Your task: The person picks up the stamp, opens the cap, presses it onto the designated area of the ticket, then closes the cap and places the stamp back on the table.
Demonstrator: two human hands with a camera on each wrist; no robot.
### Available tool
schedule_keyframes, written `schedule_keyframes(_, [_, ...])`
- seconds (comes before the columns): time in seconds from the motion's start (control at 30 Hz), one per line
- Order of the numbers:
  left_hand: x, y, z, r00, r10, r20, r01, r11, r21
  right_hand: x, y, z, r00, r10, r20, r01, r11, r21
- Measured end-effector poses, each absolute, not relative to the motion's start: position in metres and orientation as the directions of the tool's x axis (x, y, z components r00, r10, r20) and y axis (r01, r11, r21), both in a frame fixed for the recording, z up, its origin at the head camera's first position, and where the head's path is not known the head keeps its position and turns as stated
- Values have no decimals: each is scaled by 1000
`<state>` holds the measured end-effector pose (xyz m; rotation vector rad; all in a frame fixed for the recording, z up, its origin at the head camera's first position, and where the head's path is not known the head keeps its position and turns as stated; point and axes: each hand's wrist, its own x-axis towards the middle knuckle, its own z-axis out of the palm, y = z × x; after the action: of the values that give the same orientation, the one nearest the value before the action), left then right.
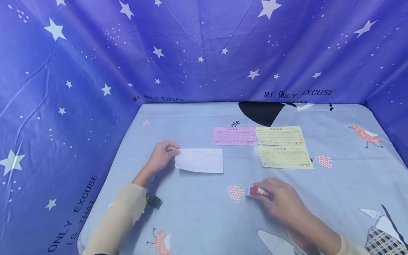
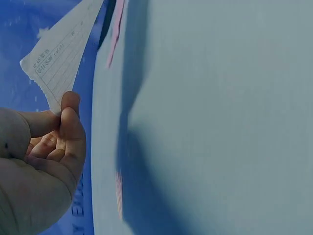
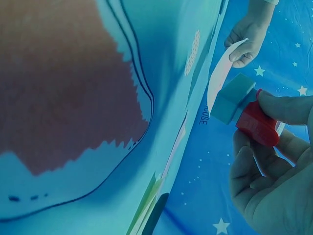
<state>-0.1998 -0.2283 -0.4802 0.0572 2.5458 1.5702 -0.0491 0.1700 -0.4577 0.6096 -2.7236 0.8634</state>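
Note:
My left hand (image 1: 162,156) pinches the left edge of a white receipt slip (image 1: 200,161) between thumb and fingers. In the left wrist view the slip (image 2: 63,54) is raised off the cloth and has a ragged torn edge. My right hand (image 1: 280,198) grips a small red stamp (image 1: 257,191) above the table, right of the slip. The right wrist view shows the stamp's red body (image 3: 259,122) in my fingers, its pale block-shaped end (image 3: 234,98) pointing toward the slip.
A pink slip (image 1: 234,136) lies behind, beside a yellow slip (image 1: 280,135) with a second yellow slip (image 1: 285,157) in front of it. Both yellow slips bear small red marks at the lower right. Blue star-printed curtains (image 1: 197,46) enclose the patterned tablecloth (image 1: 191,212).

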Motion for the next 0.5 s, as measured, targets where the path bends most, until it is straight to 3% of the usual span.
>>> schedule_keyframes(0.5, [-184,-180,-481,-975,201,-96,-6,408,913,-47,173,-458,-885,-304,352,-451,744,-493])
